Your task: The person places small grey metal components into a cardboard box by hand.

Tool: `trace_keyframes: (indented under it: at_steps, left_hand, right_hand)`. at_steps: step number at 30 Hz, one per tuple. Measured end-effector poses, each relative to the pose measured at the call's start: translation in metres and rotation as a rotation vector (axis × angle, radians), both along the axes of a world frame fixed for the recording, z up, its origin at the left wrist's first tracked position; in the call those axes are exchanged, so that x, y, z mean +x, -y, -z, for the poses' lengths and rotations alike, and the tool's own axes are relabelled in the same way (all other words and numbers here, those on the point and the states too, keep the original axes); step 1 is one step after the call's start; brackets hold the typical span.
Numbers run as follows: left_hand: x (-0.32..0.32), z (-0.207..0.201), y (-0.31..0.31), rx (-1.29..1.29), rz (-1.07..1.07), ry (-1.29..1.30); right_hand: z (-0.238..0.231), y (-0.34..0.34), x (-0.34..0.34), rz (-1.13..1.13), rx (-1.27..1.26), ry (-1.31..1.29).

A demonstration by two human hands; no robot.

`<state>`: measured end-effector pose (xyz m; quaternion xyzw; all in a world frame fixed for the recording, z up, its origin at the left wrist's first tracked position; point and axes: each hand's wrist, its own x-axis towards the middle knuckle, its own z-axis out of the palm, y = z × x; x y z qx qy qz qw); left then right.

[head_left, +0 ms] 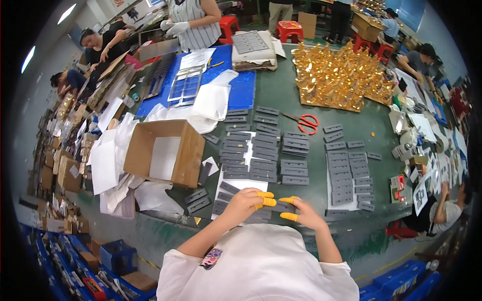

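Observation:
Between my two hands, close to my chest at the table's near edge, is a dark grey rectangular strip. Yellow finger cots cover several fingertips. My left hand is closed on the strip's left end, and my right hand pinches its right end. Rows of similar grey strips lie just beyond, partly on white paper. Another group of grey strips rests on a white sheet to the right. Two loose strips lie left of my left hand.
An open cardboard box stands at left, beside white wrapping sheets. Red-handled scissors lie beyond the strips. Shiny gold pieces fill the far right. A blue mat holds a metal frame. Several people work around.

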<state>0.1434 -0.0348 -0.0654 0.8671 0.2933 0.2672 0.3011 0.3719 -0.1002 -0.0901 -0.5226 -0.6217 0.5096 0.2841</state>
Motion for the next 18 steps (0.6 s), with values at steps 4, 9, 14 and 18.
trace_keyframes:
  at_steps: [4, 9, 14, 18]
  left_hand:
    - [-0.021, 0.004, -0.010, 0.045, -0.155, -0.087]
    - [-0.121, -0.036, -0.101, 0.135, -0.798, 0.078]
    - [-0.267, 0.021, -0.173, -0.186, -1.051, -0.302]
    - [-0.329, 0.114, -0.200, -0.488, -0.837, -0.739]
  right_hand:
    - [0.035, -0.009, -0.005, 0.124, 0.039, -0.088]
    - [0.082, -0.007, 0.020, 0.277, 0.150, 0.294]
    - [0.101, 0.002, 0.032, 0.190, 0.360, 0.528]
    - [0.083, 0.002, 0.022, 0.181, 0.397, 0.547]
